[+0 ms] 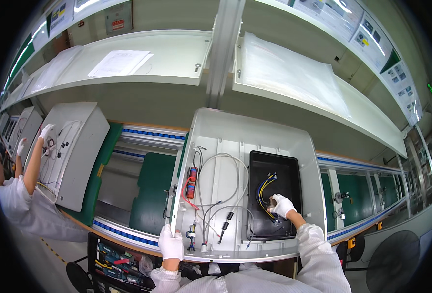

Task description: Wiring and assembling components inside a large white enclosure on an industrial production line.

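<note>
A large light-grey metal enclosure [211, 122] lies open in front of me. My left hand [171, 244], white-gloved, is closed over its near left corner. Inside, at the right, sits a black plastic tray [274, 161]. A bundle of blue, yellow and black cables [261, 189] lies curved in the tray. The gloved fingers of my right hand [282, 206] are closed at the lower part of this bundle; the fingertips are partly hidden. Left of the tray are looped grey cables [235, 161], a red-and-blue cylindrical part [191, 181] with red wire, and a black inline connector [226, 223].
The enclosure rests on a conveyor line with blue roller strips [152, 133] and green boards [152, 185]. Below left stands a black tool bin [118, 263]. Shelves overhead hold papers [121, 63] and plastic sheets [289, 73]. At left, a co-worker [25, 195] works at another enclosure [79, 156].
</note>
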The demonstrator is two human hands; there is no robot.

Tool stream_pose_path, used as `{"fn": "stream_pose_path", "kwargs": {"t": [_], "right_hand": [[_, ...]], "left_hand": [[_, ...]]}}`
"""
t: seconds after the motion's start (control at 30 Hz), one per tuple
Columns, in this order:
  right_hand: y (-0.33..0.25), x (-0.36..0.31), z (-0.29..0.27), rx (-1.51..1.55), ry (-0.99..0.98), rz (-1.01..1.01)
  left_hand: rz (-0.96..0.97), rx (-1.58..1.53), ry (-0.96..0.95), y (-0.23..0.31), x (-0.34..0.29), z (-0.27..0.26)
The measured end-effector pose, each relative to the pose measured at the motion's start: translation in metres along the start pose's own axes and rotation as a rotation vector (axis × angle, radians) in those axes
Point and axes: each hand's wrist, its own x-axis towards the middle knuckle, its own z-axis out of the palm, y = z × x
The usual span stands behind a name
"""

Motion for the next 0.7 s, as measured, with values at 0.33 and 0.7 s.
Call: {"fn": "stream_pose_path", "kwargs": {"t": [0.33, 0.7], "right_hand": [[-0.091, -0.059, -0.037, 0.697, -0.024, -0.147], [-0.169, -0.054, 0.021, 0.380, -0.556, -0.393]], "left_hand": [[0.022, -0.014, -0.022, -0.008, 0.002, 0.004], [0.021, -0.021, 0.006, -0.007, 0.000, 0.006]]}}
